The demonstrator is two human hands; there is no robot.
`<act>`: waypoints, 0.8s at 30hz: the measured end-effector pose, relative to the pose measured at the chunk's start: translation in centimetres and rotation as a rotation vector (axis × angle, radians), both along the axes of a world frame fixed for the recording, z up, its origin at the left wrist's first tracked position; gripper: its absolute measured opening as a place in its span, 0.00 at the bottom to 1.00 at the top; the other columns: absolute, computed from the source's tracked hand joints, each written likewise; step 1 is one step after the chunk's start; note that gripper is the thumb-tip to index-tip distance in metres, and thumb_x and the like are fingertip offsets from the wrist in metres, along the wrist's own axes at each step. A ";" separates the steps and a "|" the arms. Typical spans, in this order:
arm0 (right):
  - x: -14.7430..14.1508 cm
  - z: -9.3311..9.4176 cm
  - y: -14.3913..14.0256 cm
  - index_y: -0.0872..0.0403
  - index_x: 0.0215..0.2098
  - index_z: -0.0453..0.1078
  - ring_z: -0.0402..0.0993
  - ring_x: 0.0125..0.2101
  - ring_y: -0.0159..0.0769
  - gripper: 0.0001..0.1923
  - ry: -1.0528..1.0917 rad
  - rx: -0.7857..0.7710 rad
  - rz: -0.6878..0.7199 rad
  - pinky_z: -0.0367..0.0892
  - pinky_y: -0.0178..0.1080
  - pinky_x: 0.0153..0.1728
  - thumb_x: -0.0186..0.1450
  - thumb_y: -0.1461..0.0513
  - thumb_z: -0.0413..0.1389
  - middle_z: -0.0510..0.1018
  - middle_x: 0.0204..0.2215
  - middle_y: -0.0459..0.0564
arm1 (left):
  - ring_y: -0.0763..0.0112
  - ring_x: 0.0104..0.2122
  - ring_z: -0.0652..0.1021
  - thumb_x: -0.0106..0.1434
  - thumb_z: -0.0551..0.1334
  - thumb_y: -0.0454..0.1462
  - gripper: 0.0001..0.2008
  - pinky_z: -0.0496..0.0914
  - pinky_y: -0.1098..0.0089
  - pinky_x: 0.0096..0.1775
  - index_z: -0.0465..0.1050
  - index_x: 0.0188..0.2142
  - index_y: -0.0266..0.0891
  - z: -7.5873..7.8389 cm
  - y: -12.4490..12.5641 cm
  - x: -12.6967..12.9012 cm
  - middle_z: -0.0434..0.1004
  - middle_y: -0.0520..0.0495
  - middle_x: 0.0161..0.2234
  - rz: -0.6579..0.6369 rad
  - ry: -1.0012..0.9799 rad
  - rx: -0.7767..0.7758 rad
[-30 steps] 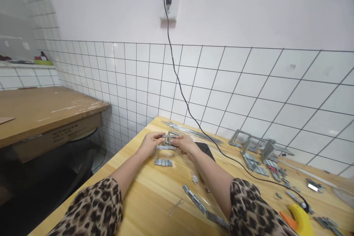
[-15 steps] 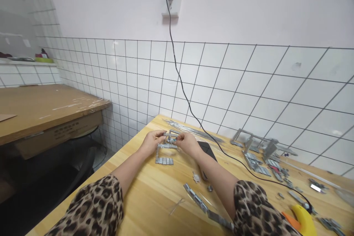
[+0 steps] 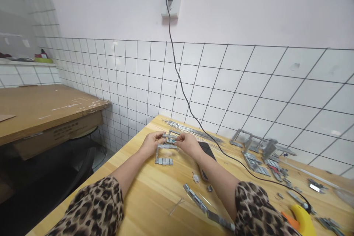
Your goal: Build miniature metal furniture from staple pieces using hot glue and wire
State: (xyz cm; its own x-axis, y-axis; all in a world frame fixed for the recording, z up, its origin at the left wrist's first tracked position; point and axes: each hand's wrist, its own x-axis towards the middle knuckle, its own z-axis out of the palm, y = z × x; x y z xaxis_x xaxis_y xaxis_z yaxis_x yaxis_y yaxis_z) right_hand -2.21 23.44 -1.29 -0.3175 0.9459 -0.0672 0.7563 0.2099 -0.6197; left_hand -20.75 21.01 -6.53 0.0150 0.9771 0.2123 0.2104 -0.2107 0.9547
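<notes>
- The left hand (image 3: pixel 151 143) has its fingers curled, pinching the left end of a small grey metal strip (image 3: pixel 169 136) held just above the pale wooden table (image 3: pixel 149 191).
- The right hand (image 3: pixel 188 143) pinches the right end of the same strip; the two hands are close together, fingertips almost meeting over it.
- Just below the hands, touching or nearly touching the strip, stands a small open frame of grey metal segments (image 3: pixel 164 153), its segmented bottom bar lying flat on the table.
- Right behind the right hand lies a black flat phone (image 3: pixel 207 148), partly hidden by the forearm.
- A black cable (image 3: pixel 182 88) runs from a white wall socket (image 3: pixel 170 5) down past the right hand and across the table.
- Beyond the hands, toward the tiled wall, lies a bundle of thin silvery rods (image 3: pixel 193 131).
- Well to the right of the right hand sits a heap of grey metal frames and strips (image 3: pixel 260 155).
- Near the right elbow lies a long segmented grey strip (image 3: pixel 204 206); further right is a yellow and orange tool (image 3: pixel 300 221).
- Both arms wear leopard-print sleeves (image 3: pixel 94 206).
</notes>
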 end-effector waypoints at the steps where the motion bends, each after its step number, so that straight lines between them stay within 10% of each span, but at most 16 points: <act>1: 0.0 0.0 -0.1 0.54 0.52 0.68 0.74 0.44 0.41 0.15 0.001 -0.002 -0.001 0.72 0.48 0.42 0.68 0.58 0.56 0.73 0.50 0.52 | 0.61 0.44 0.76 0.67 0.60 0.39 0.15 0.74 0.56 0.43 0.68 0.51 0.36 -0.1 0.0 0.0 0.72 0.42 0.49 -0.006 0.003 -0.002; 24: 3.5 -1.4 -0.6 0.54 0.51 0.68 0.74 0.43 0.41 0.15 0.059 -0.002 -0.036 0.72 0.47 0.42 0.68 0.58 0.56 0.73 0.49 0.52 | 0.60 0.43 0.77 0.67 0.60 0.40 0.14 0.74 0.57 0.43 0.69 0.50 0.36 0.6 -0.5 -0.3 0.73 0.43 0.48 -0.096 0.075 -0.015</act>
